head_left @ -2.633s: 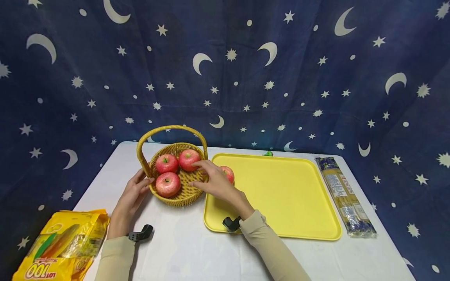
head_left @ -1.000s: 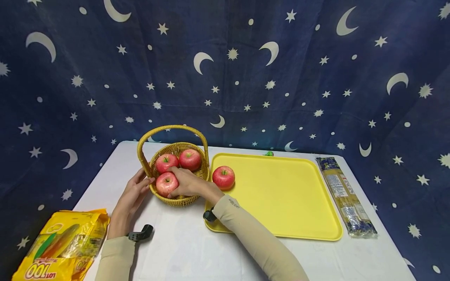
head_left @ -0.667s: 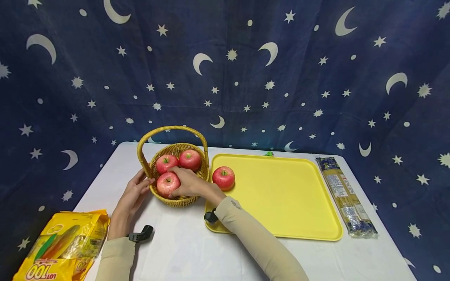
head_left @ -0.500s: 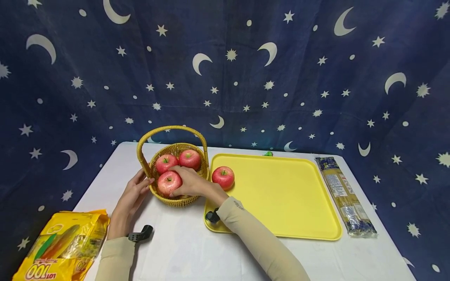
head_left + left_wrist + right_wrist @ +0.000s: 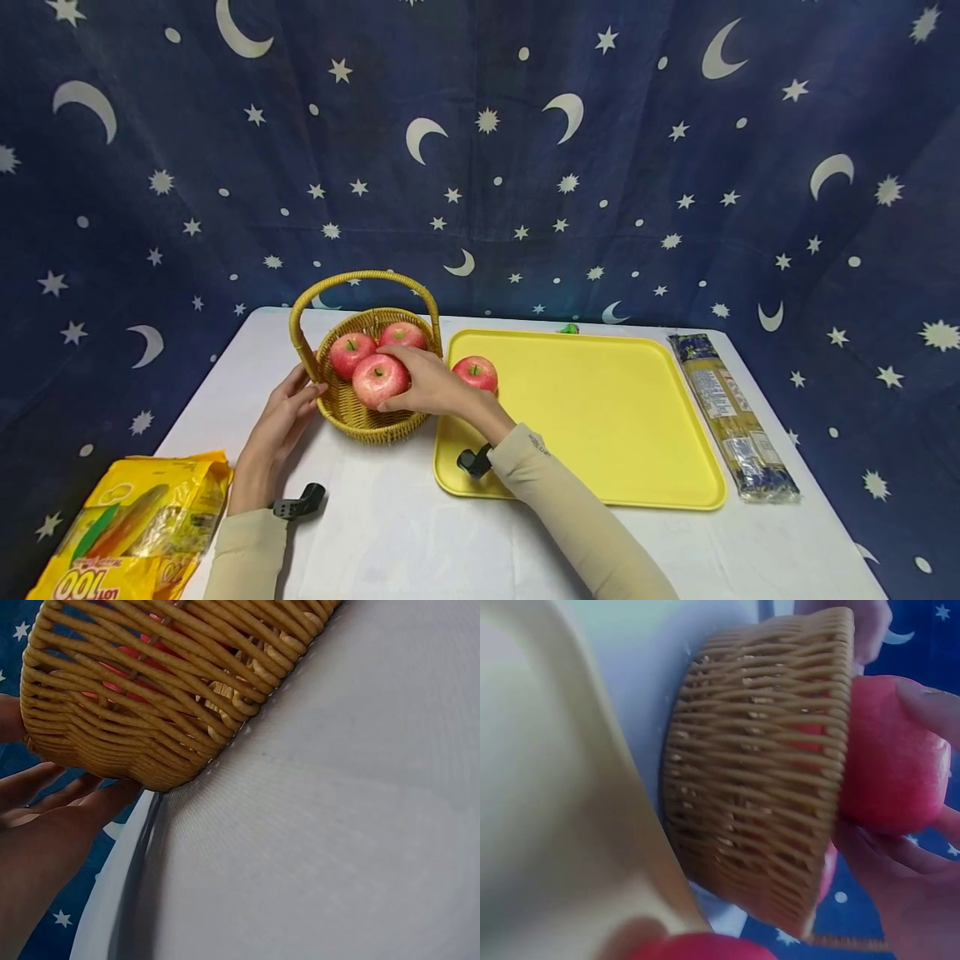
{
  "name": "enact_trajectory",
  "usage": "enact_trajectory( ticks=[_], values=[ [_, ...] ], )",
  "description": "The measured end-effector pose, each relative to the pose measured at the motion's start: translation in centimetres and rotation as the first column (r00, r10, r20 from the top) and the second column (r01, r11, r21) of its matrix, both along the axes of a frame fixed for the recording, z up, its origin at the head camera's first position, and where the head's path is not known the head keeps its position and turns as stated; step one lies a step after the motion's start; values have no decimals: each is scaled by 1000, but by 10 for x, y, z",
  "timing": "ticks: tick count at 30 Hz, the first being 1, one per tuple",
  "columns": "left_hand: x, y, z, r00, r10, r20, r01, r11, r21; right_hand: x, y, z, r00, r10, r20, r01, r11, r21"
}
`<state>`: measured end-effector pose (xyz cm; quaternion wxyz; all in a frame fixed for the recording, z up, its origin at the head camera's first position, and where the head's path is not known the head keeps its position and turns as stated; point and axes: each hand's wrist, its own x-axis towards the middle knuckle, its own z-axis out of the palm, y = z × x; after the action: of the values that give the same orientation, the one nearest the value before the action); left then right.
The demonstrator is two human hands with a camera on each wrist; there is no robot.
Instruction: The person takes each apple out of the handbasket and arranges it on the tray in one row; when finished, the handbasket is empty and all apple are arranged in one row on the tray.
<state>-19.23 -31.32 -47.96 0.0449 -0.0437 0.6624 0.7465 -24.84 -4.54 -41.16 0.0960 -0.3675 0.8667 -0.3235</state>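
Observation:
My right hand (image 5: pixel 431 382) grips a red apple (image 5: pixel 378 382), thumb on one side and fingers on the other. In the right wrist view that apple (image 5: pixel 892 761) stands partly above the rim of the wicker basket (image 5: pixel 757 742). Two more apples lie in the basket (image 5: pixel 378 433): one at the left (image 5: pixel 351 354) and one at the back (image 5: pixel 403 334), partly covered by the right hand. My left hand (image 5: pixel 277 421) holds the basket's left side by the handle base, thumb at the rim and fingers (image 5: pixel 67 791) against the outer wall.
A yellow tray (image 5: pixel 600 417) lies right of the basket, with another apple (image 5: pixel 477 372) at its left edge, partly behind the right hand. A long plastic pack (image 5: pixel 735 417) rests at far right. A yellow bag (image 5: pixel 135 525) sits front left. A small green thing (image 5: pixel 570 328) shows behind the tray.
The right hand went from hovering over the basket to gripping the front apple, then lifted it and moved it rightward. The left hand stays at the basket.

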Motion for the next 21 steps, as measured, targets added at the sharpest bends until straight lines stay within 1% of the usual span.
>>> enact_trajectory(
  ticks=[6, 13, 17, 21],
  values=[
    [1, 2, -1, 1000, 6, 7, -6, 1000, 3, 5, 19, 10, 1000, 7, 1, -7, 1000, -12],
    [2, -1, -1, 1000, 1, 26, -1, 1000, 1, 11, 38, 21, 1000, 24, -13, -25, 999, -22],
    [2, -1, -1, 999, -2, 37, 2, 1000, -1, 13, 51, 27, 1000, 10, -28, -11, 999, -43],
    [0, -1, 1, 999, -18, 28, 18, 1000, 0, 13, 67, 30, 999, -9, -34, 6, 997, -80]
  ],
)
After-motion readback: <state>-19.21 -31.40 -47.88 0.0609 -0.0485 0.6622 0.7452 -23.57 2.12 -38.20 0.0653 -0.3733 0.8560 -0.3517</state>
